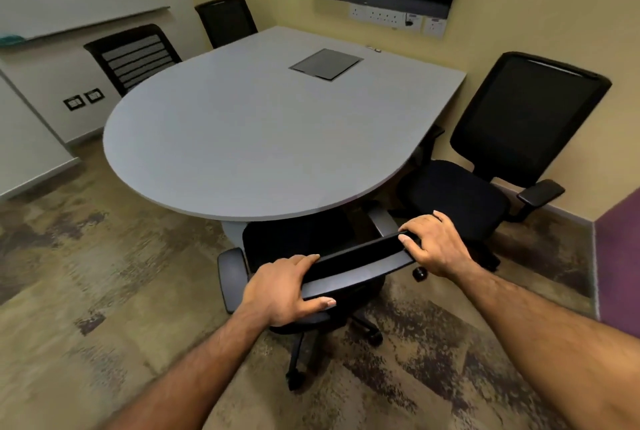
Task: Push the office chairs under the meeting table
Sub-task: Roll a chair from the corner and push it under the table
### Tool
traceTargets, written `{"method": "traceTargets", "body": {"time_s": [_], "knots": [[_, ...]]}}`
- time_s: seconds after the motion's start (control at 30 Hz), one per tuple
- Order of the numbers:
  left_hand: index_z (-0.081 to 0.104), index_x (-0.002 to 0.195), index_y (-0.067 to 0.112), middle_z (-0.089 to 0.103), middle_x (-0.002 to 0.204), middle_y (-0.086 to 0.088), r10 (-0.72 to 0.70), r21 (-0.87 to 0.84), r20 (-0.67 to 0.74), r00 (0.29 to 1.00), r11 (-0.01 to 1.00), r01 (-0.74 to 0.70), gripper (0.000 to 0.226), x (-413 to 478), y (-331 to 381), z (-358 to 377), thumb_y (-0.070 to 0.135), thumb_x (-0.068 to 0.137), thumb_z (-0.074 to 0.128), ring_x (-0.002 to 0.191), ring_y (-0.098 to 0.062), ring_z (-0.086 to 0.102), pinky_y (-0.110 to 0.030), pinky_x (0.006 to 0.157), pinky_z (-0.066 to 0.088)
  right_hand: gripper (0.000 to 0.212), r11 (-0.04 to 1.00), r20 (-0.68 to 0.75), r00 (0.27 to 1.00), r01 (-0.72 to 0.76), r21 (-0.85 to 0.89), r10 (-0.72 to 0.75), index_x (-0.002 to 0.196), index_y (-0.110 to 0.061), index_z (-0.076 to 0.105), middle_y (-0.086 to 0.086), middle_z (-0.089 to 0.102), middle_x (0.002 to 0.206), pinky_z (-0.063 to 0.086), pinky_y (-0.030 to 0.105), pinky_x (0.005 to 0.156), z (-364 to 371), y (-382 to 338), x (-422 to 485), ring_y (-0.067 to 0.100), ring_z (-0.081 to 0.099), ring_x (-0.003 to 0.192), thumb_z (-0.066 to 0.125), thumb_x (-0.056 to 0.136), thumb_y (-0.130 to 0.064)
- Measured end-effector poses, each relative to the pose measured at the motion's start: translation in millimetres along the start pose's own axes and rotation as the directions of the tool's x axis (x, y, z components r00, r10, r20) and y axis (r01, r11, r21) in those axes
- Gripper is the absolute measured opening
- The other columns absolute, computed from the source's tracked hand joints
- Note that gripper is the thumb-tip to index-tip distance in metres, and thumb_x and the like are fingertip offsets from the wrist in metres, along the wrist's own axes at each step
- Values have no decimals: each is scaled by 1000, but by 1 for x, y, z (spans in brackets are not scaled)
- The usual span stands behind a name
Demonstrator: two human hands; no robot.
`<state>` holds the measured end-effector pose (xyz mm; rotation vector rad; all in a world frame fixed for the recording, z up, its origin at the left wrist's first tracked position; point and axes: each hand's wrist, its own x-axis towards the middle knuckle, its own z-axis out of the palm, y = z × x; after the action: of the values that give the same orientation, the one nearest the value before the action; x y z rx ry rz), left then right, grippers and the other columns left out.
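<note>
Hands: we have both on the top of the near chair's point(356, 265) backrest. Our left hand point(284, 287) wraps the left end, fingers over the top and thumb below, and our right hand point(436, 242) curls its fingers over the right end. Neither holds anything else.
Near chair: directly under and ahead of our hands, facing the bench point(263, 124). The front of its seat sits beneath the bench's rounded edge, while the backrest, the left armrest and the castors on the carpet point(104, 273) stand on our side of that edge.
Step in hand: we judge this chair partly in, with more forward push needed before its back reaches the edge.
Right chair point(485, 159): out past our right hand, angled, its seat mostly clear of the bench and its back close to the wall. We count it as not yet done.
Left chair point(133, 57): well ahead of our left hand, across the bench, its back close against the edge. It looks tucked in.
Far chair point(227, 19): beyond that one, further ahead, likewise close against the bench.
Tally: two chairs seem done, one is under way, one is left.
Watch: the armrests may catch the bench edge, and we cannot tell whether they clear underneath.
</note>
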<state>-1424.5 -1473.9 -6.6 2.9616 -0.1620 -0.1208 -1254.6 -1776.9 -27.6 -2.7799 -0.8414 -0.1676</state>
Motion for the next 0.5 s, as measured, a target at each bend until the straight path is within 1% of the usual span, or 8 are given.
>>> {"method": "traceTargets", "body": {"time_s": [0.13,0.23,0.37,0.5], "knots": [[29,152,36,47,151,12,-46,-16,5,999,999,46,98,7,10,-3,89,71,43,131,-16,51,-38,100,48,41,999,-37,999,25,26,-24,90,-24,66,-6,68,94,29,46,112,2,15,7,18,61,101,37,89,-53],[29,152,37,48,150,13,-58,-15,4,998,998,58,95,14,23,-2,86,73,47,131,-15,52,-39,100,49,39,999,-35,998,44,17,-44,83,-22,62,-4,65,87,31,45,109,2,31,10,19,60,94,36,88,-51],[31,152,37,48,150,13,-74,-21,-8,997,997,74,93,24,45,-1,85,75,48,132,-14,51,-37,101,46,36,997,-60,995,75,-6,-75,80,-23,57,-6,61,84,34,43,104,1,54,16,18,59,91,37,90,-51],[34,151,36,49,149,13,-82,-47,4,997,996,82,94,37,59,1,88,74,48,134,-13,50,-36,103,43,37,996,-91,992,87,-31,-90,80,-23,58,-6,58,84,35,43,100,2,74,18,18,58,89,37,91,-51]]}}
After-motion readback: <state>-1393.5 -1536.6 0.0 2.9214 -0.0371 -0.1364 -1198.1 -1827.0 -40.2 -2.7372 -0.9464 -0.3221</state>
